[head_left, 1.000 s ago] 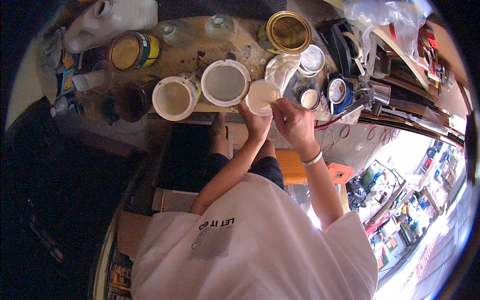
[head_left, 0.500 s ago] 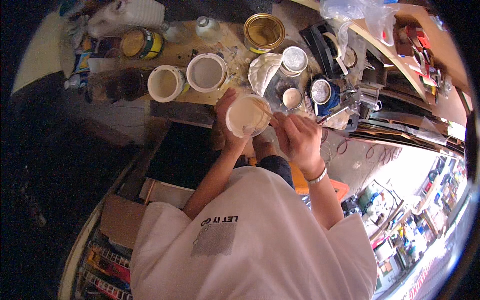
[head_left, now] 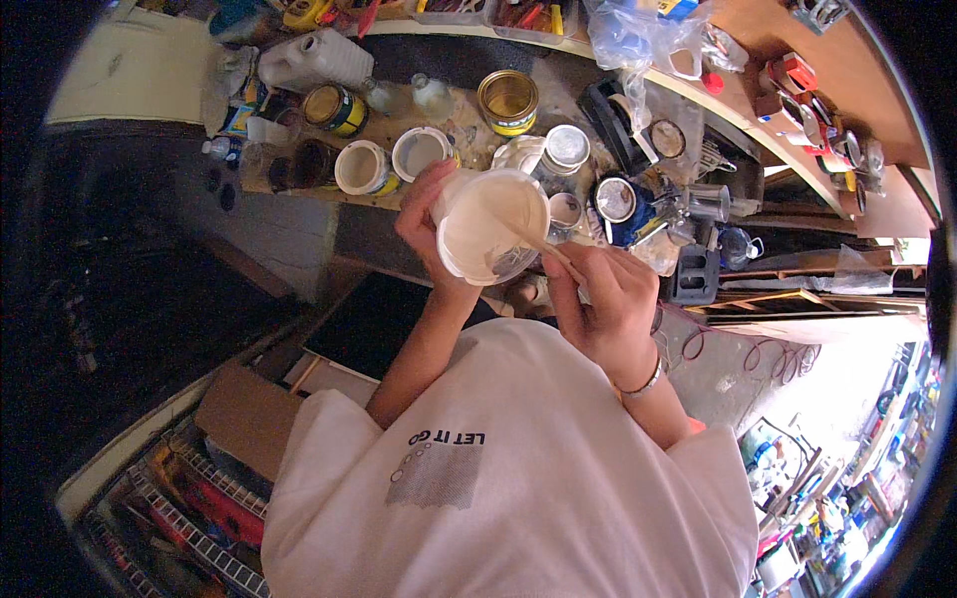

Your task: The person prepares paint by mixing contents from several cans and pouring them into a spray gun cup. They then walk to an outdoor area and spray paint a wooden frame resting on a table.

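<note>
My left hand (head_left: 427, 221) is wrapped round the side of a plastic tub (head_left: 446, 261) and holds it up in front of my chest. The tub is tilted, and its mouth faces me. Cream-coloured paint (head_left: 483, 227) coats its inside. Pinched in my right hand (head_left: 610, 299) is a thin wooden stir stick (head_left: 543, 242), whose far end dips into the paint. Behind the tub, on the workbench, stand two white-rimmed paint pots (head_left: 363, 167) and a small cup (head_left: 565, 209) of similar paint.
The cluttered workbench (head_left: 464, 130) holds a yellow-labelled can (head_left: 507, 100), a white jug (head_left: 317, 60), glass bottles (head_left: 432, 97) and a tin (head_left: 615, 199) by a blue cloth. A wooden shelf edge (head_left: 758, 100) runs along the right. A cardboard box (head_left: 244, 414) lies low at left.
The tub has come up closer to my view and tipped more toward me. My right hand has moved slightly down and right, still with the stick. The view has shifted, showing more shelf.
</note>
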The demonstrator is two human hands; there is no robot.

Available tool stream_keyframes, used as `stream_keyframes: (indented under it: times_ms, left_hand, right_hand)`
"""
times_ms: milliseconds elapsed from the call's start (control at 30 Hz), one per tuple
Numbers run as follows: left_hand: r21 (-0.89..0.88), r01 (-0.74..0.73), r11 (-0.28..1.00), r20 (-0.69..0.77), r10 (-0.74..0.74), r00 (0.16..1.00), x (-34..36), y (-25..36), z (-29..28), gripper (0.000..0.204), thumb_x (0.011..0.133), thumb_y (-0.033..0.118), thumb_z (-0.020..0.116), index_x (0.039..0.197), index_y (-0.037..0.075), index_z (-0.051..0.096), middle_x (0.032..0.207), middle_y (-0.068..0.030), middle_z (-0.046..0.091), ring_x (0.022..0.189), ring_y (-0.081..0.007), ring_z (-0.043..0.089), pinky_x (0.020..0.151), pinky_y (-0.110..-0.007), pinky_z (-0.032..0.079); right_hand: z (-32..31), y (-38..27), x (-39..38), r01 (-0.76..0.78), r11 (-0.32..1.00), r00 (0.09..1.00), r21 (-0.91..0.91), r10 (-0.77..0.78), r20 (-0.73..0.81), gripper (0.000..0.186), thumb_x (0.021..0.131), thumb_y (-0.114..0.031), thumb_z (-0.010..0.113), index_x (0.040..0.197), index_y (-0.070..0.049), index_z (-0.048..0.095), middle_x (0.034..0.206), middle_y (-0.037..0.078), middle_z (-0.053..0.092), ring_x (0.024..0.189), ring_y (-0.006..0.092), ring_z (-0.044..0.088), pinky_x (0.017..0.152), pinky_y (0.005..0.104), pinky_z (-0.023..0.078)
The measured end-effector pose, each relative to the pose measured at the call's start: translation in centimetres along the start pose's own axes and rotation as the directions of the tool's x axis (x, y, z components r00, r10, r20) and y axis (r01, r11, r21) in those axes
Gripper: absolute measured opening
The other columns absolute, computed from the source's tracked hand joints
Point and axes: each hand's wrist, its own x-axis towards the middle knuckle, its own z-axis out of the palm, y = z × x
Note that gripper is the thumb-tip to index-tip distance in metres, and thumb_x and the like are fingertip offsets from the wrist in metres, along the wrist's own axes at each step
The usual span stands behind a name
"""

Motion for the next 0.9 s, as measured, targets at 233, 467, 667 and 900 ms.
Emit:
stream_keyframes:
  times_ms: [233, 467, 667, 900]
  left_hand:
    - [0.174, 0.052, 0.983, 0.07, -0.065, 0.995, 1.6, 5.9, 0.5, 0.093, 0.065, 0.009, 0.094, 0.133, 0.006, 0.031, 0.138, -0.0185, 0.045, 0.128, -0.0284, 0.05, 0.111, -0.043, 0.041]
    - [0.268, 0.084, 0.96, 0.069, -0.106, 0.992, 2.2, 10.0, 1.3, 0.098, 0.063, 0.006, 0.093, 0.136, 0.004, 0.028, 0.135, -0.0164, 0.042, 0.127, -0.0266, 0.049, 0.11, -0.04, 0.041]
    - [0.161, 0.046, 0.986, 0.053, -0.055, 0.997, 2.5, 10.6, 1.6, 0.1, 0.061, 0.005, 0.094, 0.137, 0.005, 0.028, 0.135, -0.0175, 0.045, 0.126, -0.028, 0.052, 0.109, -0.041, 0.043]
    - [0.081, 0.162, 0.983, 0.086, -0.169, 0.982, 1.0, 8.3, 1.7, 0.1, 0.058, 0.009, 0.097, 0.137, 0.005, 0.037, 0.132, -0.0151, 0.049, 0.123, -0.0277, 0.054, 0.107, -0.041, 0.044]
  right_hand:
    - [-3.8, 0.1, 0.4, -0.5, 0.574, 0.78, 0.649, 0.624, 0.05, 0.024, 0.102, -0.022, 0.065, 0.099, 0.002, 0.068, 0.078, 0.001, 0.065, 0.057, 0.0057, 0.057, 0.049, 0.0222, 0.046]
    - [-8.2, 1.5, 2.4, -0.44, 0.612, 0.826, 0.657, 0.562, 0.03, 0.024, 0.105, -0.023, 0.06, 0.101, 0.0, 0.065, 0.063, -0.001, 0.055, 0.049, 0.005, 0.043, 0.046, 0.0206, 0.029]
    - [-9.7, 1.2, 3.0, -0.352, 0.671, 0.897, 0.652, 0.441, 0.03, 0.02, 0.104, -0.019, 0.06, 0.099, -0.001, 0.066, 0.068, 0.002, 0.059, 0.055, 0.0074, 0.049, 0.05, 0.0212, 0.037]
    - [-8.3, -1.7, 5.6, 0.274, 0.951, 0.933, -0.145, -0.226, 0.28, 0.008, 0.086, -0.009, 0.074, 0.091, -0.007, 0.068, 0.074, 0.008, 0.062, 0.061, 0.0265, 0.062, 0.055, 0.0365, 0.05]
